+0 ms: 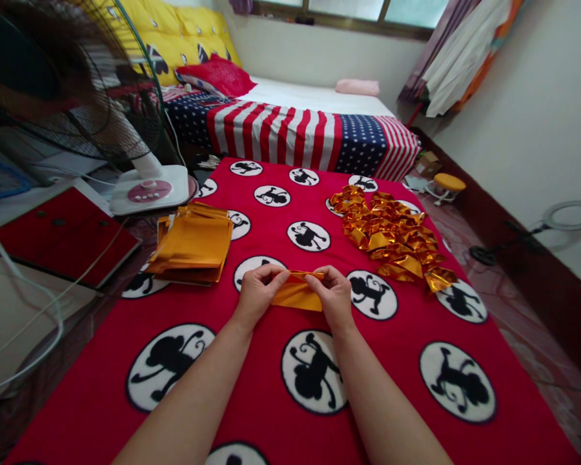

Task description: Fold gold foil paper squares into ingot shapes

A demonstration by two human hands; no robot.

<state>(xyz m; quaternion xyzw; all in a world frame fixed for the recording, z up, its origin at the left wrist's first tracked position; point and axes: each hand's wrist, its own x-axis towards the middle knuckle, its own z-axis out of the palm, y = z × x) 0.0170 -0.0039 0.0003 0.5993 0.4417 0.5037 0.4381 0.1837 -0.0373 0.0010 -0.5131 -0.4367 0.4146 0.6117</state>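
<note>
A sheet of gold foil paper (297,298) is held just above the red cloth, its top edge folded over. My left hand (261,289) pinches its left end between thumb and fingers. At the other end, my right hand (333,292) grips the folded edge the same way. To the left lies a stack of flat gold foil sheets (193,240), slightly fanned. A pile of folded, shiny gold foil pieces (392,232) spreads over the cloth to the right.
The red cloth (387,387) with monkey prints covers the surface under my hands. A standing fan (148,184) is at the left, beside a red panel (61,223). Behind is a bed with a striped cover (281,135). A yellow-topped stool (449,182) stands on the floor at right.
</note>
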